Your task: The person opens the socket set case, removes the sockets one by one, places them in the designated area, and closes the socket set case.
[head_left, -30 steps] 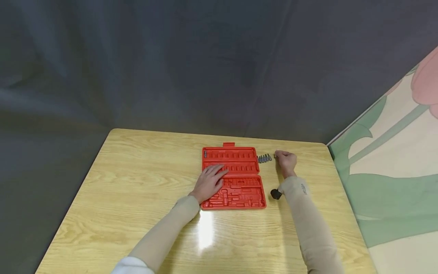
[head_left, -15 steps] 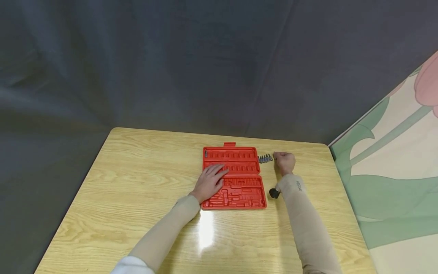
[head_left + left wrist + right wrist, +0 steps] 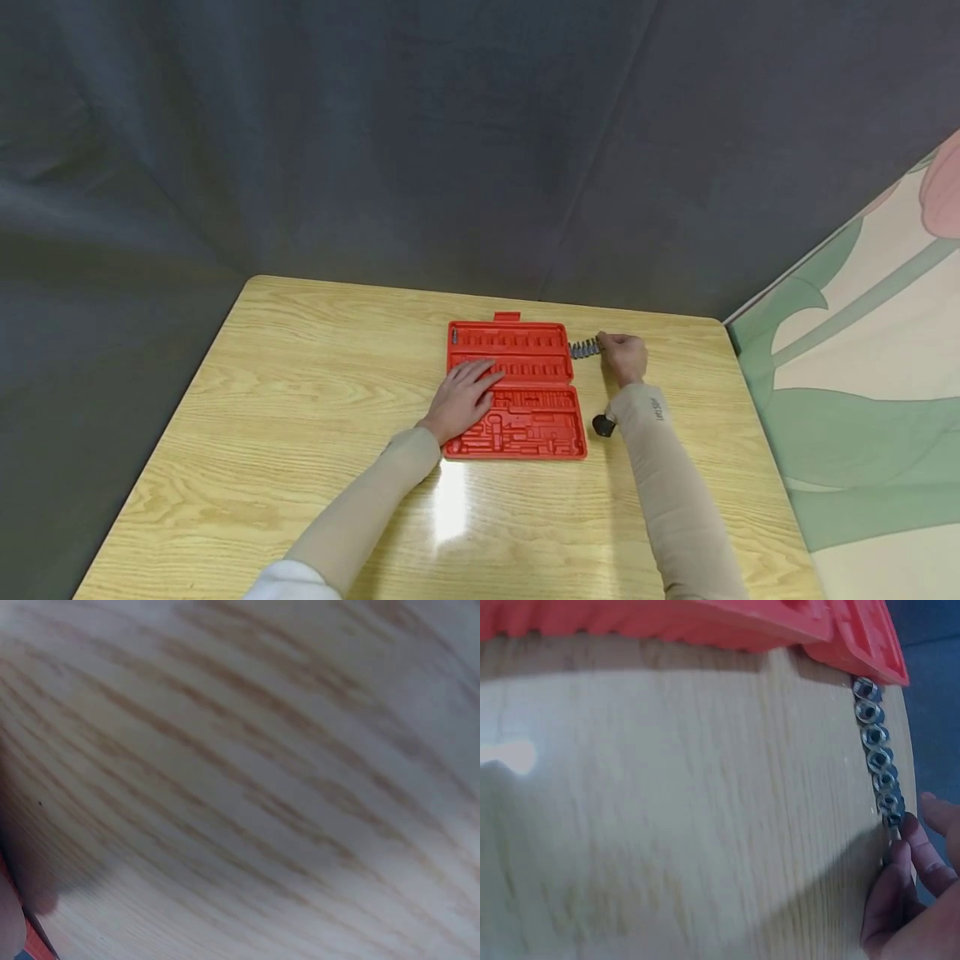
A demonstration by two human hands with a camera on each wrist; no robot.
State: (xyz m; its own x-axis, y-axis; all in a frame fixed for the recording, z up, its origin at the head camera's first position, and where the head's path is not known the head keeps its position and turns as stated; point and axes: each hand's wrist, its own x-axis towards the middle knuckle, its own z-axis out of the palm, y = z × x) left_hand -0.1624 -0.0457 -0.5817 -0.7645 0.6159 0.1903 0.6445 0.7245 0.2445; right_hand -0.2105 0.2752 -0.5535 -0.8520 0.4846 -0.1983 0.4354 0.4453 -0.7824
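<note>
A red tool case [image 3: 536, 457] lies unfolded on the wooden table, with moulded slots in both halves. My left hand [image 3: 457, 400] rests on its left side, fingers spread across the hinge area. In the left wrist view only a bit of that hand shows at the lower left edge. One small metal socket [image 3: 454, 336] sits in the case's top left slot. Right of the case, several metal sockets [image 3: 875, 736] form a touching row. At the row's far end my right hand [image 3: 626, 358] pinches the last socket [image 3: 892, 819], which is partly hidden by the fingers.
The wooden table [image 3: 300, 375] extends left of the case and toward the front. A dark curtain [image 3: 450, 167] hangs behind its back edge, and a flower-patterned cloth [image 3: 862, 433] is at the right. A black round object [image 3: 603, 426] is at the right sleeve's cuff.
My right hand has shifted slightly left, bringing the pinched socket from a small gap up against the row's end. The left hand stays on the case.
</note>
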